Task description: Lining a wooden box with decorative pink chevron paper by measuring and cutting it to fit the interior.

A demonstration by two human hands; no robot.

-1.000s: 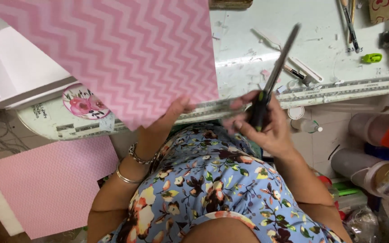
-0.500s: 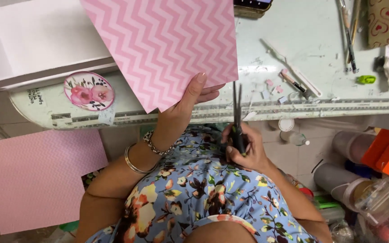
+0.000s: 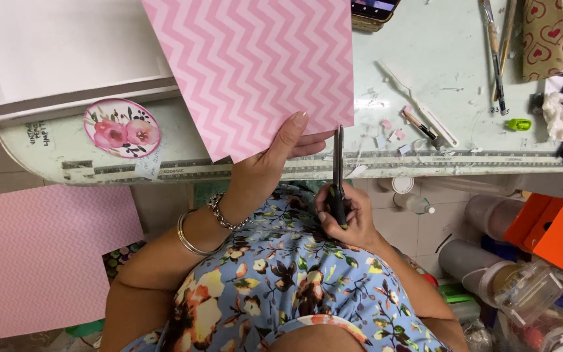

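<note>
Holding the pink zigzag paper (image 3: 255, 72) taut over the table (image 3: 438, 72), the left hand (image 3: 275, 163) pinches its near edge; the right hand (image 3: 346, 215), clenched around scissors (image 3: 338, 169), should keep blades square at the paper's near right corner.

The person wears a light blue dress printed all over with flowers in yellow, orange, white and dark brown among green leaves; it fills the frame from six to seven o'clock. Both arms are bare. On the left wrist sit a plain round silver metal bangle (image 3: 189, 236) and, toward one o'clock of it, a silver chain-link bracelet (image 3: 221, 212).
</note>
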